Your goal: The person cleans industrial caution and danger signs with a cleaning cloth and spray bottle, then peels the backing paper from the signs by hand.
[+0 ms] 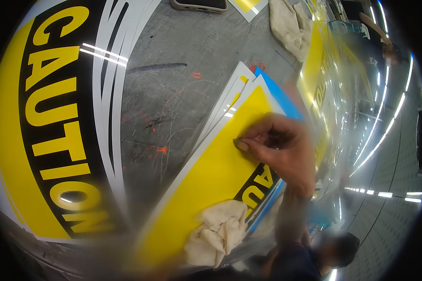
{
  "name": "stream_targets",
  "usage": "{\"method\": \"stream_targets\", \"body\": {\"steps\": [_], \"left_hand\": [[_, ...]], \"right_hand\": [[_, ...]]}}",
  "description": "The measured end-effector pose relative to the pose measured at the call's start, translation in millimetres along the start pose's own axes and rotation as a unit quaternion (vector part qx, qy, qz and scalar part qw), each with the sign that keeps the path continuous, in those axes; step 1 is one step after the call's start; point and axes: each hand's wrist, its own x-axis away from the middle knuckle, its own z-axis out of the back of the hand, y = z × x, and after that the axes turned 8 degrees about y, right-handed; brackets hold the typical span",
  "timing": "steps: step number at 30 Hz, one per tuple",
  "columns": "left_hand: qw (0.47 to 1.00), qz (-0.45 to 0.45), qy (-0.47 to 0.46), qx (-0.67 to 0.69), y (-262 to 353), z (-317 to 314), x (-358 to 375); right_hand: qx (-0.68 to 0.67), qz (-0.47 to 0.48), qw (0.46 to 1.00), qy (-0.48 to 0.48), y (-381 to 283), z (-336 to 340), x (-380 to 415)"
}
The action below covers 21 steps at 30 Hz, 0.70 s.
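Observation:
Neither my left hand nor my right hand shows. The one clear hand [279, 145] belongs to a forearm that runs down to the dark clothing of a person at the lower right. Its thumb and fingers pinch together over a yellow and black caution sign [199, 154], around something small and dark that I cannot make out. White-edged sheets and a blue sheet [279, 96] stick out from under that sign. A crumpled cream cloth [218, 229] lies on its lower part. Large at the left is another CAUTION sign [9, 126], lying over more white-edged sheets.
The grey tabletop [150, 98] is scratched and marked with red. A phone [199, 4] and a second cream cloth [288, 25] lie along the top. Clear plastic film [335, 126] covers signs at the right. People [344, 248] are at the right, and the lower edge is blurred.

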Motion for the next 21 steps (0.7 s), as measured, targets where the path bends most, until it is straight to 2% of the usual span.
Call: {"method": "stream_targets", "body": {"steps": [3, 6, 9, 10, 12, 13, 14, 15, 18, 19, 21], "left_hand": [[0.999, 0.018, -0.018, -0.029, 7, 4, -1], [0.997, -0.053, -0.025, -0.057, -6, 6, 1], [0.998, 0.049, -0.017, 0.02, -1, 5, 1], [0.997, -0.051, -0.021, -0.052, -6, 7, 0], [0.951, -0.242, -0.022, -0.193, -17, 8, -2], [0.999, -0.03, -0.021, -0.041, -17, 6, -3], [0.999, -0.01, -0.012, -0.036, -16, 5, -1], [0.999, 0.007, -0.004, -0.035, -16, 4, 0], [0.998, 0.058, 0.014, -0.037, -18, 6, 5], [0.996, 0.083, 0.012, 0.001, -16, 5, 5], [0.987, 0.135, 0.013, 0.085, -14, 4, 4]], "right_hand": [[0.014, -0.005, 1.0, 0.005, -3, 0, 0], [0.027, -0.01, 1.0, 0.009, 4, 3, 0], [-0.082, 0.048, 0.99, 0.1, 3, -11, 31], [-0.036, 0.11, 0.99, 0.086, 17, -8, 57], [0.11, 0.197, 0.973, 0.05, 19, -12, 116], [0.058, 0.234, 0.97, -0.04, 17, -20, 133], [0.051, 0.214, 0.972, -0.086, 15, -41, 149], [0.152, 0.256, 0.952, -0.067, 22, -58, 166], [0.19, 0.305, 0.932, 0.053, 47, -51, 137], [0.219, 0.313, 0.918, 0.103, 46, -45, 112], [0.196, 0.324, 0.902, 0.206, 36, -36, 56]]}}
